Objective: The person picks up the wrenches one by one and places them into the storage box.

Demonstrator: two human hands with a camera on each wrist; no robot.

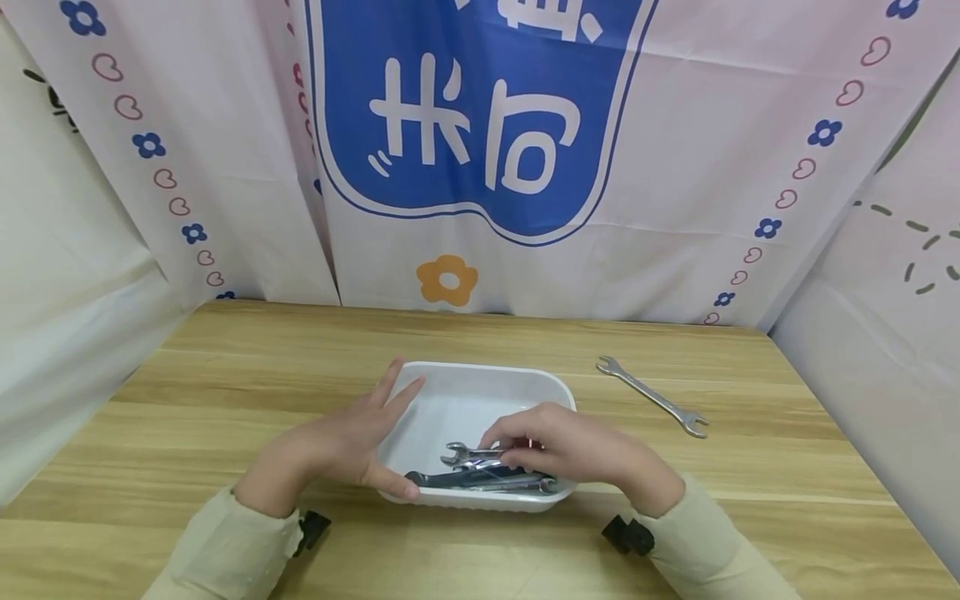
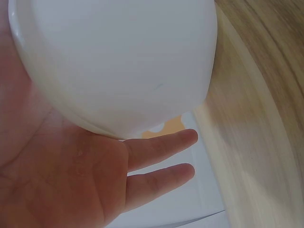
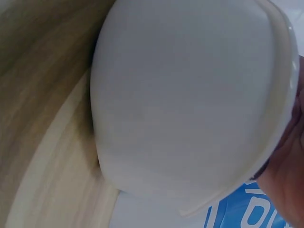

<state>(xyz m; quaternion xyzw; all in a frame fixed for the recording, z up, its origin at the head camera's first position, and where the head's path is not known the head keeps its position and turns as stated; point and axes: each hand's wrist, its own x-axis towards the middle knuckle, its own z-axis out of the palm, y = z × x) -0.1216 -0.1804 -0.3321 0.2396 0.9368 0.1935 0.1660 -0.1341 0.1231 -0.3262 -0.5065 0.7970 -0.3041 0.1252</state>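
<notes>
A white plastic tray [image 1: 450, 408] stands on the wooden table, with several metal wrenches [image 1: 456, 456] and a dark-handled tool [image 1: 442, 480] along its near side. My left hand [image 1: 337, 442] rests against the tray's left end, fingers spread and thumb on the near rim. In the left wrist view two straight fingers [image 2: 161, 149] reach past the tray wall. Over the tray's right end, my right hand [image 1: 573, 446] reaches in and pinches a wrench among the others, its fingertips partly hidden. The right wrist view shows mostly the tray's outer wall [image 3: 185, 104].
To the right of the tray, a double open-ended wrench [image 1: 652, 396] lies slantwise on the table [image 1: 300, 358]. Behind the table hangs a white curtain [image 1: 675, 267] with a blue printed panel, and more white cloth closes off both sides.
</notes>
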